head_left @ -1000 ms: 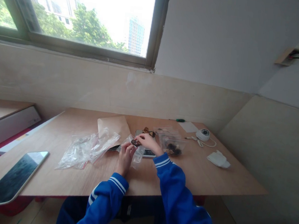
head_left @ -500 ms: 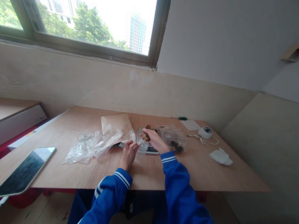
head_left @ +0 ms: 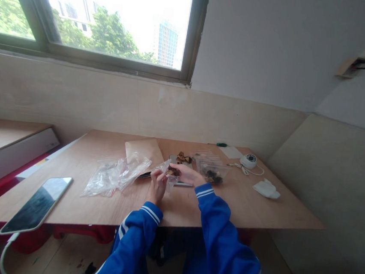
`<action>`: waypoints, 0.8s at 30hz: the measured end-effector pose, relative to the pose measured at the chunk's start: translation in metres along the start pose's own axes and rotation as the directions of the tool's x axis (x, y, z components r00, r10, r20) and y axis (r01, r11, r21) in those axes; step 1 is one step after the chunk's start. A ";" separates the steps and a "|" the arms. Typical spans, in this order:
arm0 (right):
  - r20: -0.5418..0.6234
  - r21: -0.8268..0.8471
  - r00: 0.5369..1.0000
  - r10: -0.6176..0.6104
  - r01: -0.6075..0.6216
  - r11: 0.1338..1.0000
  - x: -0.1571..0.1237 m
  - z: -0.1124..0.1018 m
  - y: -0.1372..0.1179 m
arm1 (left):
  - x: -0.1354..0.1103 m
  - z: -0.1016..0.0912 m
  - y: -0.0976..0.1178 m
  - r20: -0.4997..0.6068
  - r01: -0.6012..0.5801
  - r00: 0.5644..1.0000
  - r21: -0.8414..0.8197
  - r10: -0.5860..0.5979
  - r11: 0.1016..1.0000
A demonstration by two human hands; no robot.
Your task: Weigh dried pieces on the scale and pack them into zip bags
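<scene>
Head view: the right hand (head_left: 188, 175), half a second ago reaching over the flat device (head_left: 180, 160), is back at the small clear bag (head_left: 165, 168). Its fingers are pinched on a dark brown piece (head_left: 172, 172) at the bag's mouth. The left hand (head_left: 157, 185) pinches the bag's edge just above the wooden table (head_left: 195, 207). From the hands, more brown bits (head_left: 183, 158) lie at twelve o'clock, filled bags (head_left: 213, 171) at two, empty bags (head_left: 114, 174) at nine and a phone (head_left: 37, 204) at eight. Nothing stands between the hands.
</scene>
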State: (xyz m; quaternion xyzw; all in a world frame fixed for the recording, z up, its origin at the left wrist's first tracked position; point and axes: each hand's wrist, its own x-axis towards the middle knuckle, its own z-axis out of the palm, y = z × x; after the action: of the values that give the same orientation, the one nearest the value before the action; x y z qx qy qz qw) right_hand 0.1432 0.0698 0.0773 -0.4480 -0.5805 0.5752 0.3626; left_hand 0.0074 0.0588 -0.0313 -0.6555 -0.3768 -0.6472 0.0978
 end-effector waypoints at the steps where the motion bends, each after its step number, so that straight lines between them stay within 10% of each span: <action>1: 0.009 -0.028 1.000 0.013 -0.013 1.000 -0.001 0.001 0.002 | 0.000 0.000 0.000 -0.012 -0.014 1.000 0.006 0.014 1.000; 4: 0.008 -0.149 0.998 0.065 -0.064 0.987 -0.001 0.004 0.003 | 0.000 0.001 0.002 -0.021 -0.076 0.997 0.038 0.076 0.996; 11: 0.001 -0.310 0.975 -0.222 0.211 0.927 0.002 0.002 -0.016 | 0.002 -0.001 0.005 -0.087 0.015 0.996 -0.002 -0.015 1.000; 14: -0.231 -0.310 0.926 -0.299 0.221 0.925 0.010 -0.009 -0.012 | 0.002 -0.002 0.004 -0.121 0.099 0.988 -0.017 -0.100 0.995; 17: -0.411 -0.560 0.815 -0.407 0.126 0.819 0.019 -0.017 0.007 | 0.001 -0.003 0.003 -0.117 0.141 0.983 -0.020 -0.142 0.990; 21: -0.344 -0.825 0.858 -0.381 -0.083 0.559 0.028 -0.013 0.040 | 0.002 -0.004 0.004 -0.092 0.174 0.980 -0.027 -0.176 0.984; 24: -0.342 -0.846 0.870 -0.356 -0.120 0.520 0.029 -0.010 0.053 | 0.004 -0.004 0.005 -0.078 0.186 0.979 -0.039 -0.189 0.982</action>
State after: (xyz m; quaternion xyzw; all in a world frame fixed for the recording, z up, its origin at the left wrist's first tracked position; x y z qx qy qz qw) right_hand 0.1479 0.0973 0.0231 -0.6508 -0.7070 0.0643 0.2691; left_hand 0.0067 0.0542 -0.0252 -0.5918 -0.4225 -0.6852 0.0413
